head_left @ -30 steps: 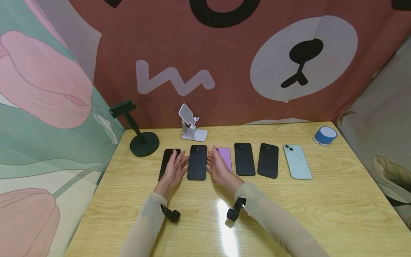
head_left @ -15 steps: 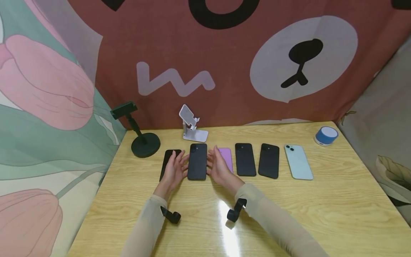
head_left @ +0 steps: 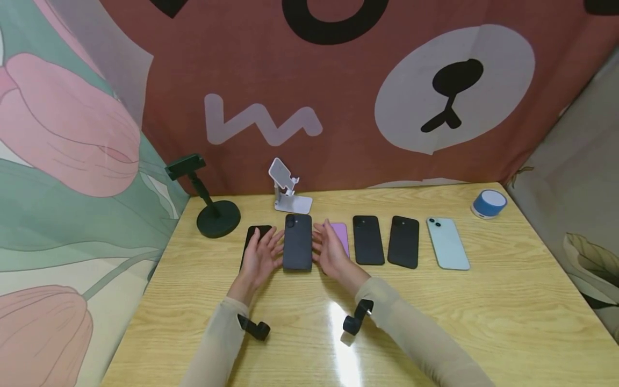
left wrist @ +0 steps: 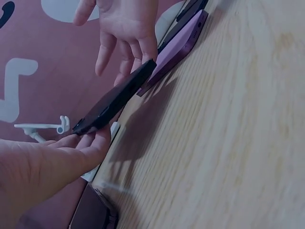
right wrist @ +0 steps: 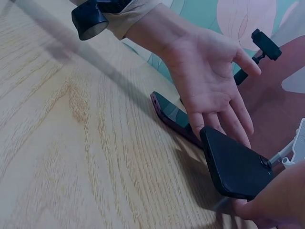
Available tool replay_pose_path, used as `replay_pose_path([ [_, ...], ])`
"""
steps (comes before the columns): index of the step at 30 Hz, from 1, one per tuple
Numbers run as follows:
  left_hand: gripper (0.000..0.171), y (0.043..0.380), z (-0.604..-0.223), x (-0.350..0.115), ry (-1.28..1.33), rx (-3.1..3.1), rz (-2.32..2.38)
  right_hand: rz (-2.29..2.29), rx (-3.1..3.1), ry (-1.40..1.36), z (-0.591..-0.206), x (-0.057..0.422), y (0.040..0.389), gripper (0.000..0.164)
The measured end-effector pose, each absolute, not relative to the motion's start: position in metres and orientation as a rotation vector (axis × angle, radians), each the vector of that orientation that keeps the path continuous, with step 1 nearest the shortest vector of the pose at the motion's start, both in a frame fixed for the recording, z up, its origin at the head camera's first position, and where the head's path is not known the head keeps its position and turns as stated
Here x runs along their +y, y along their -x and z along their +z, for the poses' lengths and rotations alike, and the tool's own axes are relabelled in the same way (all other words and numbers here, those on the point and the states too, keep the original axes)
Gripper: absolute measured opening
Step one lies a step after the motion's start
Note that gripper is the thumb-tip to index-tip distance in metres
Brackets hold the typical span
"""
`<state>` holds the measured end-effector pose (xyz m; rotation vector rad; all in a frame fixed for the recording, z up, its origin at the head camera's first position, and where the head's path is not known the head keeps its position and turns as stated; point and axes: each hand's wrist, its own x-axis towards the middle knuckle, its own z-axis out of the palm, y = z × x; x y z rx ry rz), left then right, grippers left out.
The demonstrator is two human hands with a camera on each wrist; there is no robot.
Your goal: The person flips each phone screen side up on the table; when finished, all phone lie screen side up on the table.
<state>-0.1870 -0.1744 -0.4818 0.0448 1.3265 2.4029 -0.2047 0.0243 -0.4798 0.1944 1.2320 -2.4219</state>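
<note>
Dark phone (head_left: 297,243) sat ungripped across our left hand (head_left: 259,259) and right hand (head_left: 333,253), fingers outstretched; uneven support could've dropped it.

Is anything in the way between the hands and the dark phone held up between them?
No, nothing visible is: the left hand and right hand reach right to the edges of the dark phone.

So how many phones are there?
6: black phone partly behind the left hand, dark grey one between both hands, purple one partly behind the right hand; rightward, two black ones, a pale blue one.
</note>
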Motion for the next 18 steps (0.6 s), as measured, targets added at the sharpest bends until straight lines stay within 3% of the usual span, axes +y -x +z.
replay_pose_path([
  [13, 0.075, 0.182, -0.478, -0.169, -0.062, 1.147, 2.502, -2.385, 1.349, -0.081, -0.478, 0.015, 0.199, 0.055],
  [18, 0.074, 0.182, -0.478, -0.166, -0.130, 1.054, 2.523, -2.354, 1.414, -0.056, -0.479, 0.013, 0.198, 0.055],
])
